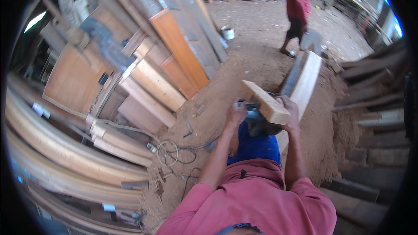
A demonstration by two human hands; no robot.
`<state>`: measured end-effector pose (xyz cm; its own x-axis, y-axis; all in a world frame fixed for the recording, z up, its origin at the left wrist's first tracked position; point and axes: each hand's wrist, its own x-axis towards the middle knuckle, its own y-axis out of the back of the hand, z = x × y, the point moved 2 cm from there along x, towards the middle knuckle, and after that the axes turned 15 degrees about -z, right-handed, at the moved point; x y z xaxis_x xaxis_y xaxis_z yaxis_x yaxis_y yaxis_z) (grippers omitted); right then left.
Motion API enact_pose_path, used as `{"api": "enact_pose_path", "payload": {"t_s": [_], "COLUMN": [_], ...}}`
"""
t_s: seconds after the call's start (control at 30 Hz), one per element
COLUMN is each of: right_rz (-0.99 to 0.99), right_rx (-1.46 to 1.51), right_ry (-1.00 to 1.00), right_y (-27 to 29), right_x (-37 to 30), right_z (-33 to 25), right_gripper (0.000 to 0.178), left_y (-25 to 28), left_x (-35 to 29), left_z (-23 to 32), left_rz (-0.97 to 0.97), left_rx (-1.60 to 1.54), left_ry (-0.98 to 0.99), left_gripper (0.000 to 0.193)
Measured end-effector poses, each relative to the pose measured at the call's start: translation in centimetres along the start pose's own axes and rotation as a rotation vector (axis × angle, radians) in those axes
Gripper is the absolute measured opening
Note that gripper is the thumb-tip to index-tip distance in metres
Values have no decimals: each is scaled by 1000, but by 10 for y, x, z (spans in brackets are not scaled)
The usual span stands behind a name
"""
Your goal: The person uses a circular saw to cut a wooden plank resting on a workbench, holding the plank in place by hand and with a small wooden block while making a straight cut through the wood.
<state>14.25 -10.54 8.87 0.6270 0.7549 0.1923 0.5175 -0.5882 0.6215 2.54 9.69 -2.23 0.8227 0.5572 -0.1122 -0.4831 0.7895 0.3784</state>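
Observation:
A short pale wooden block (265,101) lies across a dark grey power tool (257,121) that I hold over a long pale plank (305,82). My left hand (236,109) grips the tool's left side, fingers closed around it. On the right, my right hand (291,109) is closed on the block's end and the tool's edge. The tool's underside is hidden by the block and my hands. My red shirt and blue shorts fill the lower middle.
Boards and panels (174,52) lean in a stack at the left, above curved wooden strips (56,148). A coiled cable (167,152) lies on the sawdust floor. Another person in red (298,4) stands at the back, near a white bucket (227,32). Dark timbers (374,95) pile on the right.

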Motion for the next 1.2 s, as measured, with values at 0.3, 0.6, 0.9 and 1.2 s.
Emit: {"api": "enact_pose_path", "payload": {"t_s": [0.3, 0.6, 0.9, 1.2], "right_rz": [4, 20, -9, -14], "right_rx": [-73, -98, -67, -82], "right_ry": [-108, -144, -99, -141], "right_y": [-1, 6, 9, 3], "right_x": [-1, -9, -9, -6], "right_z": [-6, -4, -8, -1], "right_gripper": [28, 30, 31, 30], "left_y": [8, 4, 0, 0], "left_x": [10, 1, 17, -1], "left_z": [-21, 7, -29, 6], "left_rz": [-69, -77, -44, -61], "left_rx": [-283, -185, -205, -132], "left_ry": [-77, -66, -133, -103], "left_gripper": [25, 22, 25, 16]}}
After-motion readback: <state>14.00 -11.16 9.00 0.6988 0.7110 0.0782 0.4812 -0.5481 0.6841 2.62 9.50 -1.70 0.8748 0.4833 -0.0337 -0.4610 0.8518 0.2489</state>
